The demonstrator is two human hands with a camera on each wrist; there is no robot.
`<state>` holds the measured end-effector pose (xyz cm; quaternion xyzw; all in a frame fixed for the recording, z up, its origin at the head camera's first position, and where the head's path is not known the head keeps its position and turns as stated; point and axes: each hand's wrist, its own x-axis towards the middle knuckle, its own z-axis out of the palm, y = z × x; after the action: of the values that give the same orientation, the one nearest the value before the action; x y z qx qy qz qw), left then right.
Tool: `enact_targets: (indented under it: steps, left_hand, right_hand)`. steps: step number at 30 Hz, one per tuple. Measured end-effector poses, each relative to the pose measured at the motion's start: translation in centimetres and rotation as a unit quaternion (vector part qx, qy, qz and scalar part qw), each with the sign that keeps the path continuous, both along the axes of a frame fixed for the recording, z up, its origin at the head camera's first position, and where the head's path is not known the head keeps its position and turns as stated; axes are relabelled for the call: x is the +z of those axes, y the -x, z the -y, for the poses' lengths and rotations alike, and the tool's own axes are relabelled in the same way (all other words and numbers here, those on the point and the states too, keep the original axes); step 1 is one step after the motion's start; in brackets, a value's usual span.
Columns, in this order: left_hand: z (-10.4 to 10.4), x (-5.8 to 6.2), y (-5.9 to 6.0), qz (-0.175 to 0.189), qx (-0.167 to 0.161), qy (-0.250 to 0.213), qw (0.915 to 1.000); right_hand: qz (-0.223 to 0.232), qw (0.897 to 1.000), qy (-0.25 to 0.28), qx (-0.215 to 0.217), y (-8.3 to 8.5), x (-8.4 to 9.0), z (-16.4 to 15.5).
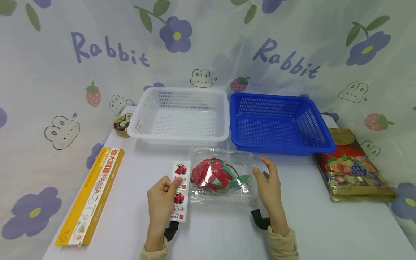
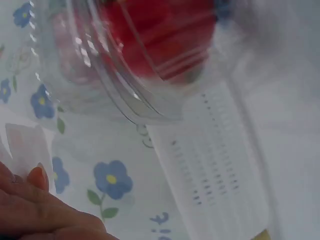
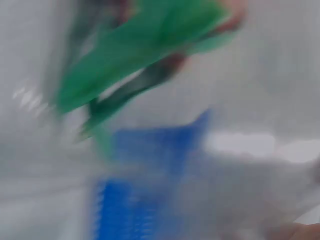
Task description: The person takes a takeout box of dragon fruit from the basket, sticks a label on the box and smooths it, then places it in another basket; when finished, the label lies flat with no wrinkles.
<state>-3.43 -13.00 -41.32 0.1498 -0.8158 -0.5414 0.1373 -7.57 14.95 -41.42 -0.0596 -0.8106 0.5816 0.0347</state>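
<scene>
Clear plastic: the clamshell box [image 1: 223,177] lies on the table [image 1: 325,231] in front of the two baskets, with a red dragon fruit [image 1: 212,174] and its green leaves inside.
Left hand [image 1: 161,202]: I see its fingers pinch a narrow label strip [image 1: 180,190] printed with fruit pictures, held just left of the box.
Right hand [image 1: 269,186]: fingers spread and relaxed, holding nothing, just beside the box's right edge; I cannot tell if they touch it.
Step in hand: I judge the label is about to go onto the box, with the free hand steadying it.
Next move: it likely calls for laying the strip flat on the lid, so I would keep the box from sliding.
White basket [image 1: 182,115]: behind the box, to the left.
Blue basket [image 1: 279,122]: touching the white one's right side.
Wrist views: both blurred; the left shows the box's curved edge close by.
</scene>
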Motion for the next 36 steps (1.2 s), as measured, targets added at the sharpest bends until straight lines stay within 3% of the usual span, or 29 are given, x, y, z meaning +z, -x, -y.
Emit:
enact_targets:
  steps: [7,10,13,17,20,23,30,36]
  left_hand:
    - [-2.5,1.1,-0.2,-0.024,-0.05,-0.047,0.9974]
    - [-3.4,1.3,-0.1,-0.027,-0.06,-0.056,0.9962]
    - [-4.2,1.5,0.0,-0.04,-0.067,-0.072,0.9944]
    - [-5.2,1.7,0.1,-0.07,-0.067,-0.082,0.9919]
    - [-5.7,1.8,0.1,-0.088,-0.072,-0.086,0.9899]
    - [-6.1,1.9,0.1,-0.082,-0.086,-0.102,0.9877]
    - [-6.0,2.2,0.1,-0.048,-0.123,-0.138,0.9816]
    - [-5.7,2.3,0.1,-0.051,-0.148,-0.117,0.9808]
  right_hand:
    - [-0.082,0.995,0.038,0.044,-1.4,2.7,2.3]
    - [-0.113,0.987,0.053,0.102,-2.3,3.2,3.6]
    - [-0.133,0.973,0.055,0.183,-3.2,3.4,4.8]
    - [-0.115,0.96,0.038,0.252,-3.9,3.4,6.2]
    - [-0.093,0.963,0.033,0.252,-4.2,3.4,6.9]
    - [-0.089,0.967,0.025,0.236,-4.2,3.3,7.1]
    - [-0.144,0.968,0.006,0.207,-3.9,2.8,7.0]
    - [-0.184,0.968,0.022,0.17,-3.7,2.2,7.0]
